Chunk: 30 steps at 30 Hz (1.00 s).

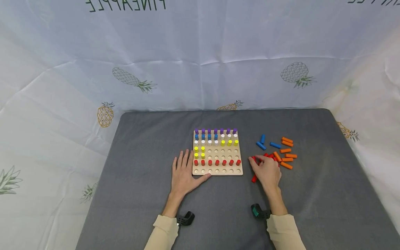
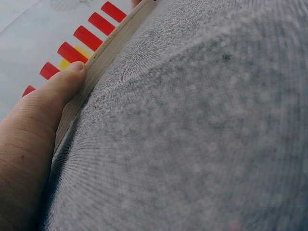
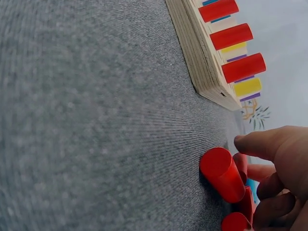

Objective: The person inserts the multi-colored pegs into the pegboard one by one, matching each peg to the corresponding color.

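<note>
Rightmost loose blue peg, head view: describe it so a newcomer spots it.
On the gray table, right of the pegboard, three loose blue pegs lie beyond the right hand. Pick the rightmost blue peg: it alone lies beside the orange pegs.

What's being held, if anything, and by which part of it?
The left hand only rests against the near left corner of the pegboard; whether the right hand grips any loose red peg cannot be told.

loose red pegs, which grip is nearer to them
Right: the right grip is right beside the loose red pegs; the left grip is farther off, at the board's near left corner.
</note>
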Each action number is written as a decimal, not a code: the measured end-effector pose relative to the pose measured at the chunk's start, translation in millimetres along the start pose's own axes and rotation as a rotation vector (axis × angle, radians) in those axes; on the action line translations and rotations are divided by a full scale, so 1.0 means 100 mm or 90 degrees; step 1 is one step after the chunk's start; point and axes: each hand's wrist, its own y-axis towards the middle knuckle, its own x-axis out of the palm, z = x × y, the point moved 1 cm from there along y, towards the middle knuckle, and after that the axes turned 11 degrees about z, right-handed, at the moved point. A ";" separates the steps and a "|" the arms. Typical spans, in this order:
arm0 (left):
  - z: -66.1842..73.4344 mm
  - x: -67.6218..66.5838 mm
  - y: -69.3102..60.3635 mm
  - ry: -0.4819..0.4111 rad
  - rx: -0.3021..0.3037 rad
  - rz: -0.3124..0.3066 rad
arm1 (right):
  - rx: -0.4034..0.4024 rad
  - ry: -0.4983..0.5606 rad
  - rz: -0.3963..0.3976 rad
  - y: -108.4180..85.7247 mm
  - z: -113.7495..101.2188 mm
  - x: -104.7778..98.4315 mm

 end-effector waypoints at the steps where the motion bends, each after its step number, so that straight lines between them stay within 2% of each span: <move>1: 0.00 0.00 0.00 0.000 0.001 0.000 | 0.003 -0.006 -0.004 0.00 0.00 0.00; 6: 0.00 0.01 0.00 0.003 0.002 0.002 | 0.010 -0.027 -0.016 0.00 0.00 0.00; 18: 0.00 0.02 0.00 0.001 0.002 0.005 | 0.023 -0.021 -0.030 0.02 -0.03 -0.03; 23: 0.00 0.02 0.00 0.002 0.002 0.003 | 0.030 -0.006 -0.022 0.00 -0.05 -0.06; 30: -0.01 0.01 0.00 -0.004 -0.001 0.000 | 0.014 0.035 0.005 -0.03 -0.12 -0.15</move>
